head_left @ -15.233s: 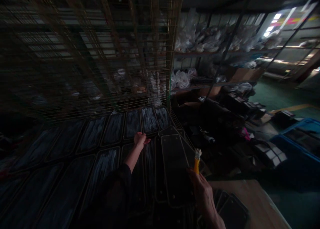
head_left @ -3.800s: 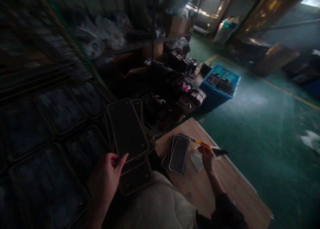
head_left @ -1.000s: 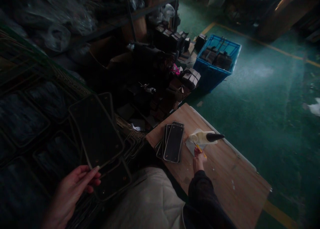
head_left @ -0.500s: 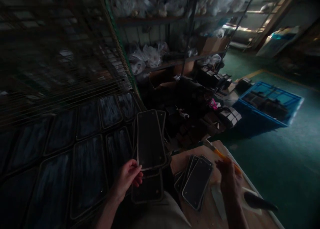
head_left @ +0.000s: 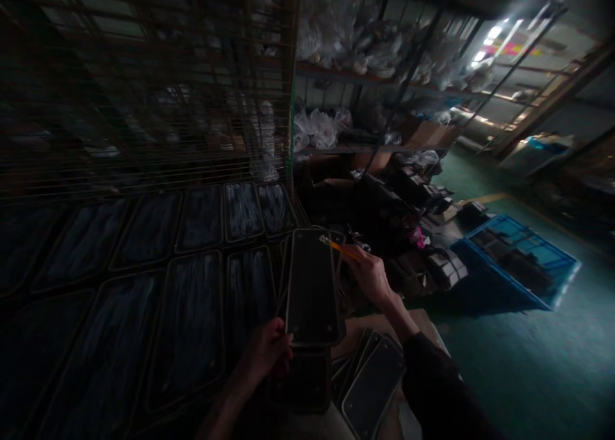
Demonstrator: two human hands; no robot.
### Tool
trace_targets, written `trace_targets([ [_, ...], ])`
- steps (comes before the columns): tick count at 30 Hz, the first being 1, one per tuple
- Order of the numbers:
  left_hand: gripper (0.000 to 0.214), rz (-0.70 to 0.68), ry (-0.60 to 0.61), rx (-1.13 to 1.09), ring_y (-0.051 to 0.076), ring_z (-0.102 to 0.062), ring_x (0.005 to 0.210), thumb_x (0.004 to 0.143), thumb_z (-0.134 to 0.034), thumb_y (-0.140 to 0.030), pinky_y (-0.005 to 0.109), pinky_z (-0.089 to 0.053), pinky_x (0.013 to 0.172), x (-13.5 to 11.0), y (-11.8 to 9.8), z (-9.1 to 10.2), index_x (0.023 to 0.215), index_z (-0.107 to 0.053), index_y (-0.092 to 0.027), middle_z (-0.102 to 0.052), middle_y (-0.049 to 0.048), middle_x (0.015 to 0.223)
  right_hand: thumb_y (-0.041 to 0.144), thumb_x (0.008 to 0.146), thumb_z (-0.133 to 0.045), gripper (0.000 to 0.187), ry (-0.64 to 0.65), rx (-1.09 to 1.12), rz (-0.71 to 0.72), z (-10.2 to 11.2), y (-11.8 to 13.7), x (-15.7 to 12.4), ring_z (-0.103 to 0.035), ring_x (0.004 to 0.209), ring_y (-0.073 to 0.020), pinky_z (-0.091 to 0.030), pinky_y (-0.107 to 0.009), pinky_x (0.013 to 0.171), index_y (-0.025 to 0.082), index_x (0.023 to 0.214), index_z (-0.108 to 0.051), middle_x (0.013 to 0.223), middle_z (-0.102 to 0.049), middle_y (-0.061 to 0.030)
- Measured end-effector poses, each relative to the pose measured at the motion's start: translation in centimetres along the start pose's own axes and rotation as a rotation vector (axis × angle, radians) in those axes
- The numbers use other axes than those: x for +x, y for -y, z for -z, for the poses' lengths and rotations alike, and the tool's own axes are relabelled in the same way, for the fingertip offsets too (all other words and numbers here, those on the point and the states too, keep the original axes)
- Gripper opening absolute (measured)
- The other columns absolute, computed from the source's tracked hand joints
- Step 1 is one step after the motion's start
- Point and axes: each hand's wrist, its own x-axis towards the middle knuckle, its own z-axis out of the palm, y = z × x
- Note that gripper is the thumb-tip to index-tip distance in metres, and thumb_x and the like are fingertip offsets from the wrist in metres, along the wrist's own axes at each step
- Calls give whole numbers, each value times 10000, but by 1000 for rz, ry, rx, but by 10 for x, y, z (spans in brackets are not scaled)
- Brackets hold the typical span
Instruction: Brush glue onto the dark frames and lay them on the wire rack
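My left hand (head_left: 266, 357) is closed on the near end of a dark rounded rectangular panel (head_left: 312, 286) with a pale rim, held above a small pile of the same panels. My right hand (head_left: 369, 275) grips a yellow-handled brush (head_left: 339, 248), whose bristle tip rests at the panel's far right corner. Rows of similar dark panels (head_left: 192, 325) streaked with pale smears lie flat on a wire rack shelf (head_left: 144, 171) to my left. More panels (head_left: 372, 382) are stacked on the wooden table below my right arm.
A metal shelving unit (head_left: 384, 88) with plastic bags and cardboard boxes stands behind. A blue plastic crate (head_left: 523, 260) sits on the green floor at right, beside dark boxes and clutter (head_left: 423, 235).
My view swung back from the table to the rack. My right hand lifted the brush from over the table up to the far end of the panel that my left hand keeps holding.
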Motion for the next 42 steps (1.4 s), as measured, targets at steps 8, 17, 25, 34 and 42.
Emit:
trace_targets([
  [8, 480, -18, 0, -53, 111, -560, 359, 694, -635, -611, 176, -389, 333, -2, 0, 2, 813, -415, -201, -600, -49, 520, 286, 966, -473, 220, 67, -122, 69, -18, -8, 34, -681, 934, -183, -539, -264, 764, 230, 1132, -606, 1089, -697, -39],
  [17, 343, 36, 13, -25, 100, -547, 354, 757, -611, -476, 171, -390, 335, -4, -10, 2, 812, -409, -204, -595, -55, 530, 298, 969, -480, 218, 200, -110, 15, 5, 18, -24, -689, 874, -163, -543, -244, 720, 221, 1124, -612, 1039, -709, -43],
  [25, 313, -23, 6, -27, 101, -564, 389, 783, -600, -450, 168, -404, 347, -10, -13, 4, 820, -424, -193, -602, -42, 557, 296, 960, -510, 232, 503, 41, -51, 49, 63, -82, -690, 828, -150, -554, -239, 675, 261, 1169, -605, 1028, -708, -25],
  [34, 269, -30, 33, -46, 92, -561, 388, 809, -572, -415, 162, -400, 348, -9, -10, 4, 822, -432, -186, -595, -42, 568, 312, 949, -521, 227, 577, 173, -99, 36, 70, -50, -694, 750, -131, -544, -212, 648, 233, 1127, -639, 898, -724, -9],
  [42, 181, 9, 59, -52, 107, -565, 371, 819, -522, -339, 178, -403, 343, -2, -3, 6, 837, -426, -187, -594, -44, 556, 358, 945, -501, 254, 217, 160, -116, -19, 29, 17, -710, 789, -170, -575, -257, 693, 212, 1108, -629, 910, -723, -30],
])
